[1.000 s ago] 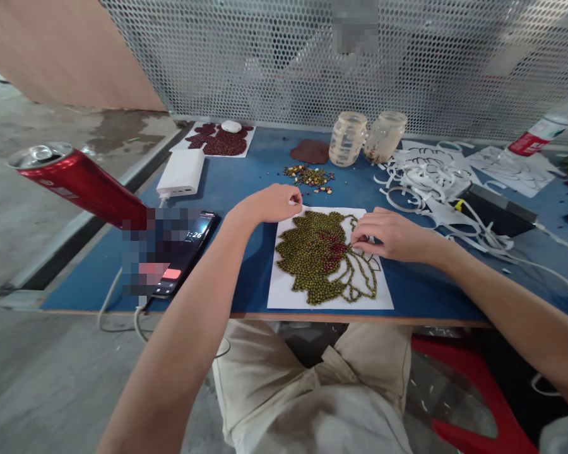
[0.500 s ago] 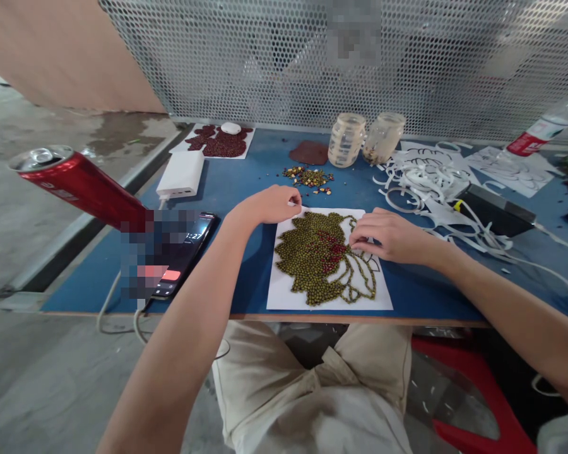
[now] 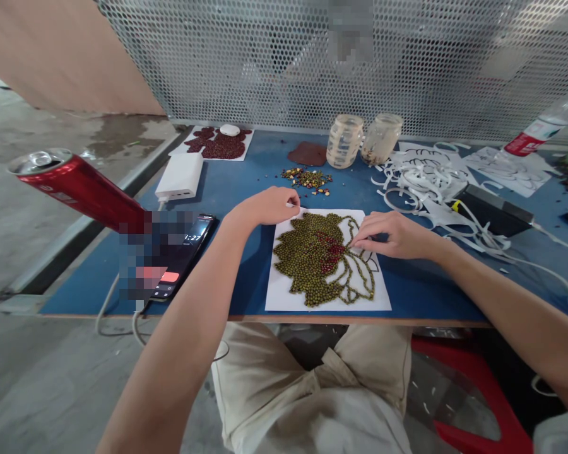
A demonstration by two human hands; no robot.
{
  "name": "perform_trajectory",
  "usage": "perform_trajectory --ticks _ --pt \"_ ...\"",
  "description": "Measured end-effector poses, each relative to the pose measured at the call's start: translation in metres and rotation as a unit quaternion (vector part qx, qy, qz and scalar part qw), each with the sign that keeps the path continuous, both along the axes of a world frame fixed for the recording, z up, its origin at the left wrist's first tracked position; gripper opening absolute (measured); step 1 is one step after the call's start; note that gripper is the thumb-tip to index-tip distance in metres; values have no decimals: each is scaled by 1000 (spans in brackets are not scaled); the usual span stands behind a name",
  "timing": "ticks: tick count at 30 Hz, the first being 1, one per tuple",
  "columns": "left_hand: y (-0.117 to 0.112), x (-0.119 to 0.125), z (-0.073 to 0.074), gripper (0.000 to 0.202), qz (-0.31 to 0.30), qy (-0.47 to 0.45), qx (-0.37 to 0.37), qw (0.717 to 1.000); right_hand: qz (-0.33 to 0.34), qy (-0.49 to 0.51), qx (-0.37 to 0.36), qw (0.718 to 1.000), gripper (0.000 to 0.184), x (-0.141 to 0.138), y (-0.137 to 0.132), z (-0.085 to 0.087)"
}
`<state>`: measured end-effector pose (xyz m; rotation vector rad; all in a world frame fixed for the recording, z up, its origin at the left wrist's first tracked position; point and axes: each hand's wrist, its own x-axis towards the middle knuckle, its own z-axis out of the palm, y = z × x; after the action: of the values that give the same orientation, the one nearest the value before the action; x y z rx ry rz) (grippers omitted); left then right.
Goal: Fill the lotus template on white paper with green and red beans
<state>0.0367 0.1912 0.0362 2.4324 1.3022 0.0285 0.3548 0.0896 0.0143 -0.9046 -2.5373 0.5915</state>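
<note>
I watch the right hand pinched at two o'clock on the bean mosaic; dragging could dislodge beans. Left hand: grip unclear.

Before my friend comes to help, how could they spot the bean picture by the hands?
Look along the near side of the blue table. By the left hand and right hand lies the bean picture, mostly green, unlike the dark red picture at the back.
</note>
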Motion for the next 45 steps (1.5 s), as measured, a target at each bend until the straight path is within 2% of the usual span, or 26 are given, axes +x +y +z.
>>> perform_trajectory --ticks 4,11,15,18,22,25,29,34,39,45 --pt "-1 1 1 36 1 0 -2 1000 0 20 10 1000 23 5 2 -2" --pt "-1 1 1 39 1 7 -1 1000 73 1 125 989 18 9 8 -10" --pt "0 2 0 43 3 5 -5 1000 86 -1 139 987 16 8 7 -12" --pt "0 2 0 43 5 3 -5 1000 62 7 121 991 17 6 5 -11" --pt "-1 1 0 42 1 6 0 1000 -16 41 116 992 20 7 11 -9" --pt "-1 0 0 41 -11 5 7 1000 -72 4 131 989 23 8 34 -2" --pt "1 0 -2 41 -18 4 13 1000 -133 -65 160 976 26 1 87 7" --pt "3 -1 -6 39 -20 -4 14 1000 -143 -136 163 967 26 -28 142 5" --pt "2 0 -5 41 -12 6 12 1000 -163 -183 159 957 27 -52 158 1" --pt "2 0 -6 43 -13 7 20 1000 -167 -229 143 948 26 -57 163 2"
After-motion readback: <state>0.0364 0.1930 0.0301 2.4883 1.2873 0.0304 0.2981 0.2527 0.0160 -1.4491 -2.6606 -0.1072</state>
